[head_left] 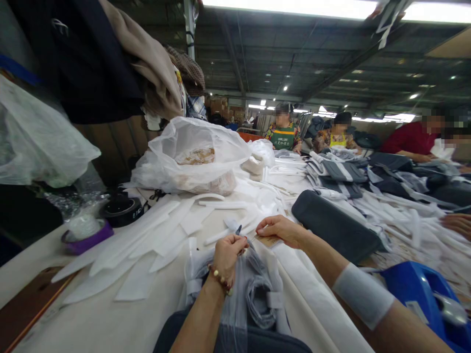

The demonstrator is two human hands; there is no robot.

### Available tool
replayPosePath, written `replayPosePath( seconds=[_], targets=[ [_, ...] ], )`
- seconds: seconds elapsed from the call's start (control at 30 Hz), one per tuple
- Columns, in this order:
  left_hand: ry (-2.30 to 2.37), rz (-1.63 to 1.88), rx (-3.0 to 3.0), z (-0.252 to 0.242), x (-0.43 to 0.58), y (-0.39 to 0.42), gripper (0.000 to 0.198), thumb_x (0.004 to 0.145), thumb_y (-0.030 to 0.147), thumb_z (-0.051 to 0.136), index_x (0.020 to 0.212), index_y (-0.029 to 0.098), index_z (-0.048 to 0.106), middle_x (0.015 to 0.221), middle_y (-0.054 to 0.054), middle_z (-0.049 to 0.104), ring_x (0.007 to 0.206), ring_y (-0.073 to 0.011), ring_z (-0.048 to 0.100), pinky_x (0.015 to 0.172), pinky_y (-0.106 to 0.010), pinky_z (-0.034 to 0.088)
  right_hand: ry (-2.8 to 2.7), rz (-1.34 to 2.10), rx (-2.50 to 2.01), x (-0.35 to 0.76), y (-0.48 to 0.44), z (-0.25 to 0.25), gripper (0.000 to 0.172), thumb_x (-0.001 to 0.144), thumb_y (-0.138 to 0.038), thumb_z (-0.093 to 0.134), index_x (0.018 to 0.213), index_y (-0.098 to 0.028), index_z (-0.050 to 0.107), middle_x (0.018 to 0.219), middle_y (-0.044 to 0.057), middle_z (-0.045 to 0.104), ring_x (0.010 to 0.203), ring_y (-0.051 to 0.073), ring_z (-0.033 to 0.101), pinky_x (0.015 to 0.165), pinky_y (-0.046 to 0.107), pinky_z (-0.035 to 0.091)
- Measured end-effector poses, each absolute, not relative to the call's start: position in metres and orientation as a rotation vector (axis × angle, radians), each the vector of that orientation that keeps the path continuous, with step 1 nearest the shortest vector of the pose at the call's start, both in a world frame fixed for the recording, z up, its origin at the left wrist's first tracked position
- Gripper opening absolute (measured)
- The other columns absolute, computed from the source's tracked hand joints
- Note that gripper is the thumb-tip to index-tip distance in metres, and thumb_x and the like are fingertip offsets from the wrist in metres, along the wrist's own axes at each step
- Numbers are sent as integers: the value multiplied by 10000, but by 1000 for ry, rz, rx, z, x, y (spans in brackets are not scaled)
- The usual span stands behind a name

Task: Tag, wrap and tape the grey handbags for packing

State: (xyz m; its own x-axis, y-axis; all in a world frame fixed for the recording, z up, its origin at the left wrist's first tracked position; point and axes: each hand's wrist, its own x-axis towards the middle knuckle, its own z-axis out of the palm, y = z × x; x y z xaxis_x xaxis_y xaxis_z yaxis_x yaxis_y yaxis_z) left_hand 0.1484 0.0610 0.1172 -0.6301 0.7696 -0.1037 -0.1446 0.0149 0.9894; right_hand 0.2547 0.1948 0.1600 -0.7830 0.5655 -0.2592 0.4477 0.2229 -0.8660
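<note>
A dark grey bag (195, 331) lies at the bottom centre, below my hands. On it are grey straps (259, 301), rolled up and covered with clear plastic and white foam. My left hand (228, 252) is closed in a pinch above these straps; a small dark tip pokes out past its fingers, but what it belongs to is hidden. Just to the right, my right hand (283, 230) grips a brown card tag (269, 240) between thumb and fingers, close to the strap's upper end.
White foam sheets (147, 250) spread across the table at left. Behind them stand a plastic bag (221, 169), a black tape roll (121, 210) and a purple holder (86, 240). Another dark bag (334, 225) and a blue container (423, 294) lie right. Several co-workers sit beyond.
</note>
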Motion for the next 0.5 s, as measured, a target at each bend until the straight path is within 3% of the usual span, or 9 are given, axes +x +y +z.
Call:
replayPosePath(
  seconds=[0.1,0.27,0.37,0.5],
  targets=[
    [1360,1829,527,122,151,51,259,544,408,604,557,151,576,621,-28,596,596,-131,520,585,-252,393,-2145,1845,-927,258,183,160,260,622,-386,655,707,-142,625,653,42,646,530,102,568,475,207,433],
    [1156,1963,408,127,152,39,244,508,303,607,669,134,678,633,-31,623,625,-129,536,581,-233,382,-1939,2018,-810,265,160,160,311,530,-324,695,782,-151,636,701,40,670,682,154,645,690,284,502],
    [1117,2013,391,124,153,37,248,480,221,612,691,135,711,628,-25,642,564,-98,506,547,-215,349,-1917,1952,-798,266,152,153,347,501,-334,735,782,-156,638,700,11,662,646,131,625,666,270,489],
    [1090,2041,406,118,156,35,280,470,171,673,740,135,736,597,-26,650,523,-84,481,498,-203,318,-1956,1785,-823,262,147,144,333,618,-446,646,777,-154,640,646,-14,628,565,97,585,580,241,461]
  ],
)
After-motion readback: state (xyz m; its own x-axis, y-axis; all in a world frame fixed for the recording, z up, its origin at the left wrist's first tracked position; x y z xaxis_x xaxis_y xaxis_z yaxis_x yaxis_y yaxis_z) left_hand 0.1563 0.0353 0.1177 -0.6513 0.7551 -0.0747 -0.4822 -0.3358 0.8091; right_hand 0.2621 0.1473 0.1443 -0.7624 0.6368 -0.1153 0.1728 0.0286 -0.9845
